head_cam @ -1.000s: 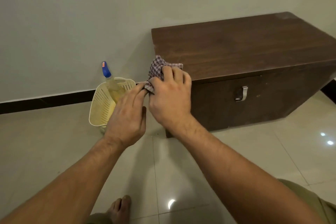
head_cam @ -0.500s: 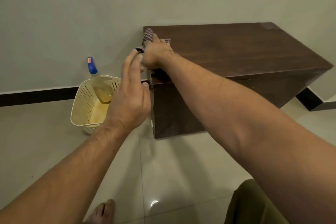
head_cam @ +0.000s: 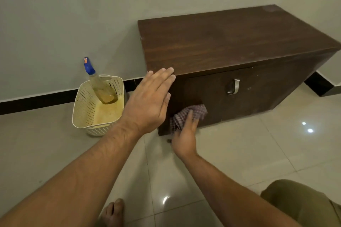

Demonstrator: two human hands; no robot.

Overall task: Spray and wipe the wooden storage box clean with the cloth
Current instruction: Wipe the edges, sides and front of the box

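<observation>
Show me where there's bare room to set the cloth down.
The wooden box top is all bare. The floor tiles before the box, right of the right hand, are free. Crowded: the box's front-left corner, with the left hand, cloth, and basket holding the spray bottle.

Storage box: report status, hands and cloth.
Left hand open, flat by the box's top front edge. Right hand holds checked cloth on lower front panel. Spray bottle parked in basket; nothing blocking.
</observation>
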